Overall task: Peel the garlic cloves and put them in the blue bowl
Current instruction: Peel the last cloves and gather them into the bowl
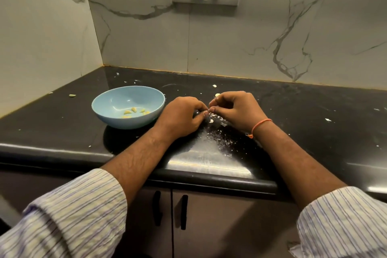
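Fingers of the left hand and right hand pinch a mostly hidden clove between them; it may slip onto the counter, missing the blue bowl left of the fingers.

The one camera sits on my head, looking forward and down along my forearms. It is close over the front edge of the glossy black stone worktop, faces the white marble-veined wall behind it, and takes in the brown cabinet doors below.
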Motion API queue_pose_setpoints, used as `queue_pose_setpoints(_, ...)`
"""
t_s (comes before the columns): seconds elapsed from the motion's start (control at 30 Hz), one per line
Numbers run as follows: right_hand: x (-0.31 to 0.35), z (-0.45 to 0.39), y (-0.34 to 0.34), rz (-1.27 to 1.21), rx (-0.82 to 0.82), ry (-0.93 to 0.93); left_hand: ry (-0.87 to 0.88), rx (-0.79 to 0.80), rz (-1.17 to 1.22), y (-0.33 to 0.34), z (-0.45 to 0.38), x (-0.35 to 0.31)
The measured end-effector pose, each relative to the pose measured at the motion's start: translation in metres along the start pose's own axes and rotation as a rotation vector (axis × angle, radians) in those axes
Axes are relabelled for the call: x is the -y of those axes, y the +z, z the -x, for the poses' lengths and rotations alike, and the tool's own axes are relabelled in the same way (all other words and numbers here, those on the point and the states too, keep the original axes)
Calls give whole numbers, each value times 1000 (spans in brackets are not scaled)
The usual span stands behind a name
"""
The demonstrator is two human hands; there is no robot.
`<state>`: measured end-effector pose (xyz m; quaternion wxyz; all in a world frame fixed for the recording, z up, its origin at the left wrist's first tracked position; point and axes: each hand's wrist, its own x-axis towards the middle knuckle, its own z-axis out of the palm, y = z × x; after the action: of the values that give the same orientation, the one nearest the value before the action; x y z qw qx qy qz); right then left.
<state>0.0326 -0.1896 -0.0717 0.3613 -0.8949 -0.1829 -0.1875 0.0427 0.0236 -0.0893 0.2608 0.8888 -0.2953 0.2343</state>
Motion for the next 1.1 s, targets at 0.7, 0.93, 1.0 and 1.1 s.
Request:
queue_pose_setpoints(0.7, 12, -9, -36, 138, 114, 62, 16, -46, 129, 0, 0, 4)
queue_pose_setpoints(0.93, 43, -23, -63, 908, 289, -231, 13, -73, 164, 2, 0, 8)
queue_pose_setpoints(1.0, 46, -26, -67, 1015, 264, -281, 12, -78, 172, 3, 0, 9)
queue_pose_setpoints(1.1, 42, -15, -50, 1140, 376, -288, 19, -87, 175, 4, 0, 10)
